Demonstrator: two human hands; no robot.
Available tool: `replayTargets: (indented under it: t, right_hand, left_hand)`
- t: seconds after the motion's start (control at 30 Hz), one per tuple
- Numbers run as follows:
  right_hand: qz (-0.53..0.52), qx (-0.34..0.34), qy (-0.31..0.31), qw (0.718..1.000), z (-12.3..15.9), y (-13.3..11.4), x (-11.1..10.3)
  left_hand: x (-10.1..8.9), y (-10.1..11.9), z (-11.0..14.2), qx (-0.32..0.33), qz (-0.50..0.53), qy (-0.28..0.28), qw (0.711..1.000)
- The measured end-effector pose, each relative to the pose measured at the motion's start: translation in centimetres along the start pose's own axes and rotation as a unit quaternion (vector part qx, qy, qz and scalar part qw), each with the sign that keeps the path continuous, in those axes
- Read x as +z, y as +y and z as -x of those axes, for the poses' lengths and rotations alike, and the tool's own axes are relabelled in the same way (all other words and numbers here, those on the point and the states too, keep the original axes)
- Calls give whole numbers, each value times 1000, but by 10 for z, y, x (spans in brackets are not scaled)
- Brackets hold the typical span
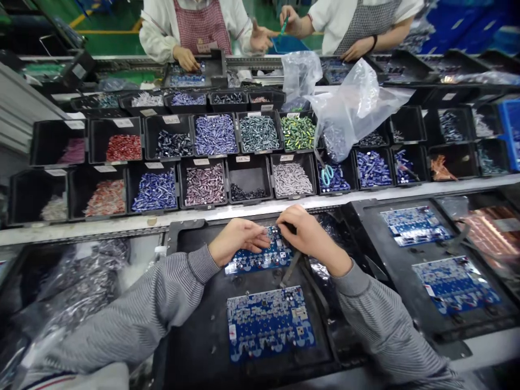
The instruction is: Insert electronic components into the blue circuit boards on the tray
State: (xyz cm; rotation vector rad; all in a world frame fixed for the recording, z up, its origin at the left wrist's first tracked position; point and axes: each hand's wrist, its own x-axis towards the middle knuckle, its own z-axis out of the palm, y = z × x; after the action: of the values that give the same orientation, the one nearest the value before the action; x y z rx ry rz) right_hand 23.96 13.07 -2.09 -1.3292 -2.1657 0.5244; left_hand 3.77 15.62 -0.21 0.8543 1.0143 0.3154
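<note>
My left hand (238,239) reaches in from the left, its fingertips on a blue circuit board (260,259) populated with small components. My right hand (306,233) is bent over the board's top edge, fingertips pinched together among the components. Whether those fingers grip a small part is hidden. The board lies on a black fixture tray (195,346). Closer to me on that tray is a second blue circuit board (270,323). A dark metal strip (291,269) runs below my right hand.
Rows of black bins (179,157) hold sorted electronic components beyond the tray, with blue-handled scissors (327,175) in one. Clear plastic bags (353,108) sit on the bins. More boards (455,284) lie to the right. Two co-workers (201,27) (357,27) stand opposite.
</note>
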Motion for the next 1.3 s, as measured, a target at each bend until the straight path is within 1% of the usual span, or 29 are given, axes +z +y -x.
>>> replayTargets:
  t: [0.13,0.2,0.37,0.53,0.67,0.73,0.8,0.9,0.97,1.03,1.1,1.13,1.17,1.2,1.23,1.27,1.3]
  right_hand:
    - [0,0,-10,1000,1,-1,0]
    - [2,-1,-16,1000,1,-3,-1]
    - [6,-12,-33,999,1,-2,-2]
    - [17,-16,-30,999,2,1,1]
    - [20,-15,-42,999,3,4,2]
    - [7,-18,-40,999,3,1,1]
    - [-24,-23,-19,999,5,-6,-1]
    - [-63,-35,22,997,7,-23,-8]
    - [-63,-38,41,996,9,-32,-12]
    - [-55,-36,58,996,11,-37,-16]
    - [-52,-38,74,995,13,-40,-19]
    - [-52,-40,78,995,15,-41,-20]
    - [-52,-42,81,994,17,-41,-22]
    - [-50,-44,84,994,20,-42,-24]
    - [-47,-43,86,994,24,-43,-26]
    - [-43,-39,90,994,29,-43,-29]
    - [-38,-31,95,994,34,-43,-31]
  left_hand:
    - [0,-1,-3,40,-63,27,997]
    - [-1,-1,-4,48,-54,26,997]
    - [-1,-2,-3,23,22,-6,999]
    - [-3,-3,-3,18,19,-4,1000]
    - [-3,-4,-5,4,16,3,1000]
    - [-3,-4,-5,-2,16,10,1000]
    - [-2,-2,-5,-5,29,10,1000]
    - [1,1,-3,-7,61,-30,998]
    - [4,1,-1,7,63,-56,996]
    - [9,0,1,26,52,-70,996]
    - [13,1,2,36,26,-90,995]
    - [14,3,2,40,-6,-107,993]
    - [14,8,2,51,-59,-113,991]
    - [11,16,2,77,-135,-92,984]
    - [4,27,1,120,-235,-29,964]
    - [-6,42,1,168,-339,65,923]
    - [-20,60,-1,223,-430,192,854]
